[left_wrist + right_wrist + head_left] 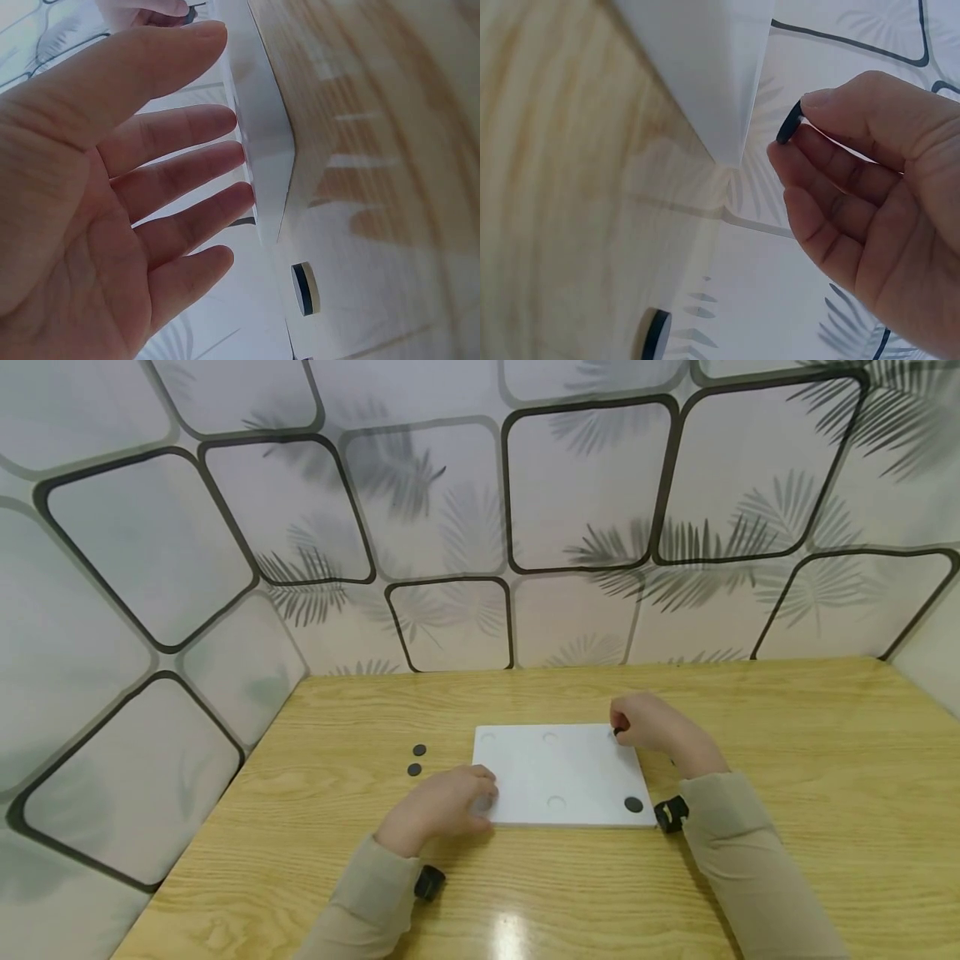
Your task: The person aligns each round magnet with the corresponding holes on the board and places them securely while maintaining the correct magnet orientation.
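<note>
A white rectangular board point(558, 777) with shallow round recesses lies on the wooden table. Between thumb and fingertips, my right hand point(660, 731) pinches a small black disc point(790, 124) by its rim, at the board's far right corner. Another black disc point(633, 805) lies flat at the near right corner of the board. My left hand point(450, 802) is at the board's left edge, fingers loosely extended and fingertips right at the side in the left wrist view; it holds nothing. Its near left corner is partly hidden behind that hand.
Two black discs point(419, 750) lie on the table point(360, 843) left of the board. In the right wrist view a further disc point(657, 335) rests on the table beyond the board's right side. A patterned wall covering point(450, 510) rises behind the table's far edge.
</note>
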A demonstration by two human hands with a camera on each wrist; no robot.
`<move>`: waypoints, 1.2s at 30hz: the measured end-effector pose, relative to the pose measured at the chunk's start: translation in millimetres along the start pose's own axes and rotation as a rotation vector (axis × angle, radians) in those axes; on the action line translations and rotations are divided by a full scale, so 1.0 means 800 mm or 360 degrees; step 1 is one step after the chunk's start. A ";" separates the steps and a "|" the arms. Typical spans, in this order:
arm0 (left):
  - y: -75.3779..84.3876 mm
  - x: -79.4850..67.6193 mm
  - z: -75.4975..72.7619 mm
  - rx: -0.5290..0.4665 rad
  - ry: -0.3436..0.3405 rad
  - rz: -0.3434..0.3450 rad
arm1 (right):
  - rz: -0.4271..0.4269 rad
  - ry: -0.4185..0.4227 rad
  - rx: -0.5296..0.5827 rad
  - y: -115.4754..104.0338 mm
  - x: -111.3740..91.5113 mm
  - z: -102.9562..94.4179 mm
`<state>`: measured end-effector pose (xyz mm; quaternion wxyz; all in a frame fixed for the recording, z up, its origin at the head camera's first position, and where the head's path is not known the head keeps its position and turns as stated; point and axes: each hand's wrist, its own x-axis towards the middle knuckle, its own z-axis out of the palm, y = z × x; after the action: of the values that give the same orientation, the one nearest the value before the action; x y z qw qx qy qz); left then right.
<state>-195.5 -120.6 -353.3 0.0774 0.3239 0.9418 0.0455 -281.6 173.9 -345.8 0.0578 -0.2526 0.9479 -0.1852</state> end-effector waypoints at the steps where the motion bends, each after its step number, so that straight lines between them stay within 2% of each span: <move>1: 0.000 0.000 0.000 0.0000 0.0000 0.0001 | 0.0001 -0.0013 0.0003 0.000 0.000 0.000; 13: -0.001 0.002 0.001 -0.0023 -0.0004 0.0001 | 0.0021 -0.0137 -0.0008 0.002 0.000 0.001; 28: -0.001 0.002 0.001 -0.0029 -0.0010 -0.0013 | 0.0011 -0.0213 -0.0053 -0.001 0.001 0.000; 36: -0.001 0.001 0.001 -0.0036 0.0002 -0.0005 | 0.0048 -0.0238 -0.0005 -0.002 0.002 0.000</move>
<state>-196.6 -120.9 -354.1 0.0804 0.3215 0.9418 0.0563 -282.0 171.8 -344.9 0.1309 -0.2516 0.9449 -0.1634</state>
